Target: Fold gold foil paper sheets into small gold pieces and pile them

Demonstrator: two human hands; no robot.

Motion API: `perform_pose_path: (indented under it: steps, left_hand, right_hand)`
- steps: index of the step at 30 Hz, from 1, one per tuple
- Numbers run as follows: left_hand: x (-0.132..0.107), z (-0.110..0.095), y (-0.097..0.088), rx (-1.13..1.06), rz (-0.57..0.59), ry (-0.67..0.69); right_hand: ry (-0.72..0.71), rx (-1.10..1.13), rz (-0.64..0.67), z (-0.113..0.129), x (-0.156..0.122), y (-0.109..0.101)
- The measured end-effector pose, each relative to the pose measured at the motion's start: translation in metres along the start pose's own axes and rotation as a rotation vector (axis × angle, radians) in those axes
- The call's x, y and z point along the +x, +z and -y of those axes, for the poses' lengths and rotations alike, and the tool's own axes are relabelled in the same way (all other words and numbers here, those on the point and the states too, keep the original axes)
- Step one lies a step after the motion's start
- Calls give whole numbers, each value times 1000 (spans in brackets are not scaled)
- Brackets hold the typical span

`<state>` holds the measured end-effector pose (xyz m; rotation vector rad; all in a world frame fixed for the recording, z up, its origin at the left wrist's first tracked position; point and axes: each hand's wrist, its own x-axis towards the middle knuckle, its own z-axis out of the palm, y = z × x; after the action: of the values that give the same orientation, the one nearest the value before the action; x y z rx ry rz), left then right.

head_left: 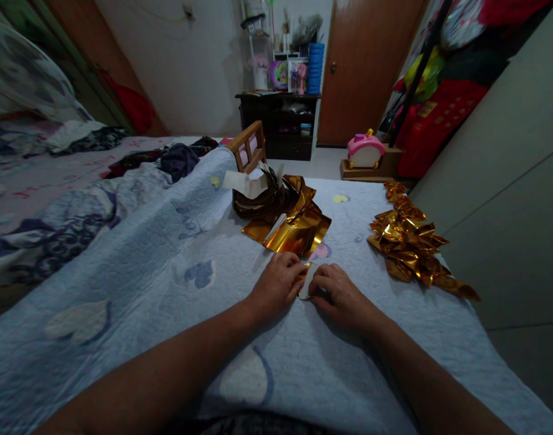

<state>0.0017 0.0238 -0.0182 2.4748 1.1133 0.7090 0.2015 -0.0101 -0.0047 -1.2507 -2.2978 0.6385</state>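
My left hand [277,283] and my right hand [338,293] meet on the pale blue quilt [176,266], both pinched on one small sheet of gold paper [306,281] that lies between them, its white side partly showing. Just beyond my hands lies a loose stack of flat gold foil sheets [289,226]. A heap of folded gold paper pieces [410,244] lies to the right of my right hand.
A small wooden frame [248,145] stands behind the stack. Crumpled bedding and clothes [54,199] fill the left. A pink toy [365,151], a dark cabinet [276,124] and a brown door [367,66] are at the back. A pale wall panel [507,181] runs along the right.
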Motion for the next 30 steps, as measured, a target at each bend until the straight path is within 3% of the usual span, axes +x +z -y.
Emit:
perform_pose_path:
  steps: [8, 16, 30]
  left_hand:
    - [-2, -3, -4, -86, 97, 14]
    - [-7, -8, -7, -28, 52, -48]
    - [-4, -5, -12, -156, 195, -59]
  right_hand:
    - [47, 50, -43, -4, 2, 2]
    - [137, -8, -77, 1, 9, 8]
    - [223, -120, -81, 2, 12, 16]
